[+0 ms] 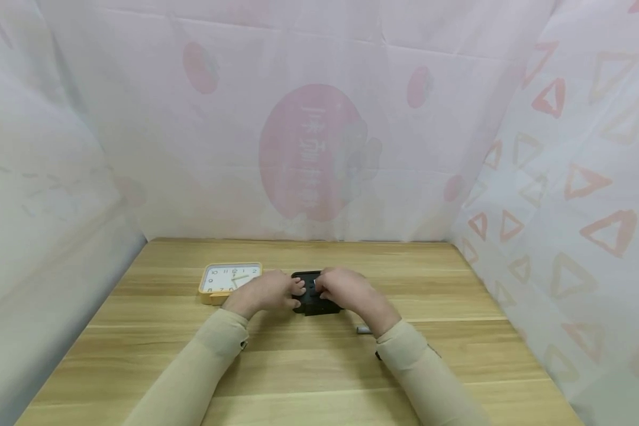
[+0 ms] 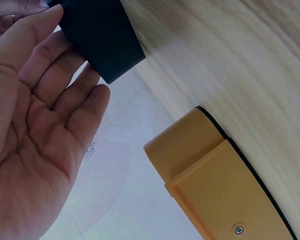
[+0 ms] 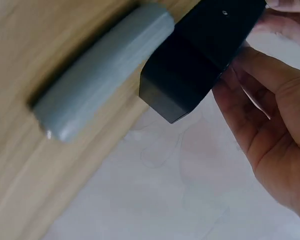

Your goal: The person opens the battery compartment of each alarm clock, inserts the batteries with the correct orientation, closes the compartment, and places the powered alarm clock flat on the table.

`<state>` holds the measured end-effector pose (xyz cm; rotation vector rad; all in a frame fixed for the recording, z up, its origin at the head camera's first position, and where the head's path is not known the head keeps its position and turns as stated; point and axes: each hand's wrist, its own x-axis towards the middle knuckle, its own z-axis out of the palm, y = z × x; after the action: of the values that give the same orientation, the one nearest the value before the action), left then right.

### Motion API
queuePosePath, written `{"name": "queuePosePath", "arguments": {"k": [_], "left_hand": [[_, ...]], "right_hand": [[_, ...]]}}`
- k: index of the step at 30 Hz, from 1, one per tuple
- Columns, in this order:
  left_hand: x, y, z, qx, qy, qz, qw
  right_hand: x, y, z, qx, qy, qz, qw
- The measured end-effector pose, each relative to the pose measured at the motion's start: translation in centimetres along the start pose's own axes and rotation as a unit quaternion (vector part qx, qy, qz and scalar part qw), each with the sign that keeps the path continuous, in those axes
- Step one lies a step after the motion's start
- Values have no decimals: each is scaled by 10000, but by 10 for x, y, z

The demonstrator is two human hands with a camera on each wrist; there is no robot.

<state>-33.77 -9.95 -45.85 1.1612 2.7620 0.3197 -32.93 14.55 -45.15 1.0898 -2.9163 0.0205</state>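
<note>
A black case (image 1: 315, 307), shaped like the yellow clock beside it, lies on the table with its dark knobbed side up. My left hand (image 1: 271, 290) holds its left side, fingertips over the edge and thumb near the front. On its right part is my right hand (image 1: 348, 291), with bent fingers and thumb on the upper side; a small pale bit shows at these fingertips, too little to identify. Both wrist views show the case's smooth dark end, in the left one (image 2: 107, 40) and the right one (image 3: 185, 75).
The yellow clock (image 1: 229, 278) lies face up by my left wrist. A short grey cylinder (image 3: 105, 70), blurred, lies near my right wrist. Small dark items partly show beneath the right sleeve (image 1: 402, 343). Fabric walls (image 1: 319, 53) enclose the wooden table (image 1: 298, 378).
</note>
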Motion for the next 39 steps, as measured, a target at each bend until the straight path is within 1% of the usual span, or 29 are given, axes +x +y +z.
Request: {"name": "queuePosePath", "arguments": {"k": [2,5,9,14,17,21,23,28,30,32,35,37,39], "left_hand": [[0,0,0,24,14,3,10000],[0,1,1,55,42,4,10000],[0,1,0,89,47,-1,9999],[-1,1,0,64,19,-59,10000],[0,1,1,70,10,-60,10000],[0,0,2,124,10,-24,9999],[0,0,1,125,20,-21,9999],[1,1,1,172,18,-12,9998],[1,1,1,220,-7,-3,9998],[1,2,2,158,-61,-58,9998],[2,2,2,-19,-107,-183,9998],[2,2,2,-115,-103,-260,9995],[2,1,1,-126,-53,-272,9995]], "right_hand": [[1,-1,1,-204,2,43,9998],[3,-1,1,-359,27,2,9994],[3,0,0,-364,5,-87,9993],[2,0,-4,-485,-263,-206,9983],[1,-1,-7,-467,-434,-187,9978],[-1,0,-8,-252,-576,-119,9979],[-1,0,-9,-212,-601,-154,9978],[-1,5,-12,-141,-702,-396,9966],[-1,8,-12,-33,-749,-507,9959],[-1,12,-12,170,-769,-540,9954],[-1,20,-11,553,-708,-403,9951],[-1,25,-10,825,-665,-175,9942],[0,31,-10,1073,-643,64,9921]]}}
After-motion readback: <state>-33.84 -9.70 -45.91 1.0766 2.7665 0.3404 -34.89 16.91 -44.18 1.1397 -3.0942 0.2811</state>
